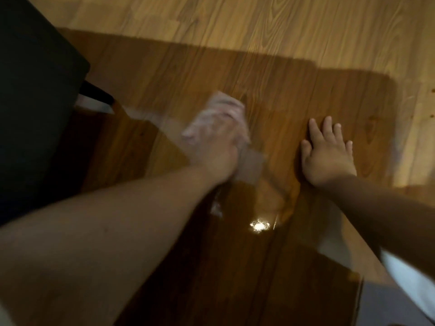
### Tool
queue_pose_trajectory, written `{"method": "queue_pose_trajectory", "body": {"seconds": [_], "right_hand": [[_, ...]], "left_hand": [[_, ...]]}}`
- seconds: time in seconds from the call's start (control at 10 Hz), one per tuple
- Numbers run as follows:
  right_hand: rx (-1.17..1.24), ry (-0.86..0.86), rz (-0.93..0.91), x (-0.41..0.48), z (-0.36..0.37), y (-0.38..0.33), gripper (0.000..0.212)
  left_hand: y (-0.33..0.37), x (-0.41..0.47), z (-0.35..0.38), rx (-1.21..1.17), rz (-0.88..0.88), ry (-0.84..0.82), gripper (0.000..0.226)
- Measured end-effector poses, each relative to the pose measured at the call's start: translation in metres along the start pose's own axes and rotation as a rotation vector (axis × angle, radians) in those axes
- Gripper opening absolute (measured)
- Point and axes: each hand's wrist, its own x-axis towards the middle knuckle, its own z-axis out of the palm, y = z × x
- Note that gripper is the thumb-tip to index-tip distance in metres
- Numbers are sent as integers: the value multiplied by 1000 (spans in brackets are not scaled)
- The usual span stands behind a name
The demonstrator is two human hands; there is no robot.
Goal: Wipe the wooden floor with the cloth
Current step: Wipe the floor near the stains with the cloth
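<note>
A pale cloth (223,111) lies bunched on the wooden floor (282,31) near the middle of the view, blurred by motion. My left hand (215,151) presses down on it and grips it, fingers hidden in the blur. My right hand (327,156) rests flat on the floor to the right of the cloth, palm down, fingers spread, holding nothing. The floor around both hands is darker, in shadow; a bright light spot (259,225) reflects just below them.
A large dark piece of furniture (35,102) fills the left side, with a dark leg (96,91) reaching toward the cloth. Lighter planks run across the top and right. White fabric (409,278) shows at the lower right edge.
</note>
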Motion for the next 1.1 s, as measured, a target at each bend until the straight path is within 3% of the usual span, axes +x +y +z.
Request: {"method": "queue_pose_trajectory", "body": {"seconds": [0.1, 0.2, 0.3, 0.4, 0.5, 0.6, 0.7, 0.8, 0.9, 1.0, 1.1], "right_hand": [[-15, -46, -56, -6, -9, 13, 55], [-11, -111, -55, -23, -10, 31, 54], [13, -108, -26, -47, -2, 46, 54], [37, -121, 11, -73, 8, 52, 55], [66, -163, 53, -99, 17, 51, 55], [80, -216, 49, -128, 24, 45, 54], [68, -293, 29, -160, 30, 41, 55], [56, -367, 50, -185, 33, 43, 55], [44, -393, 87, -210, 38, 53, 56], [79, -338, 81, -238, 46, 70, 58], [99, -329, 57, -256, 51, 86, 67]], "left_hand": [[66, -46, 14, 38, 504, -210, 52], [38, -69, 3, 144, 597, -264, 57], [-20, -77, -12, 175, 331, -152, 59], [-54, -93, -27, 111, -286, -103, 59], [-22, -113, -17, 72, -540, -72, 61], [47, -160, 12, 103, -245, -104, 62], [108, -219, 36, 120, 125, -258, 67], [98, -223, 31, 146, 435, -316, 68], [40, -210, 7, 272, 200, -258, 65], [17, -217, -14, 13, -550, -173, 61], [50, -224, -10, -286, -922, -120, 65]]}}
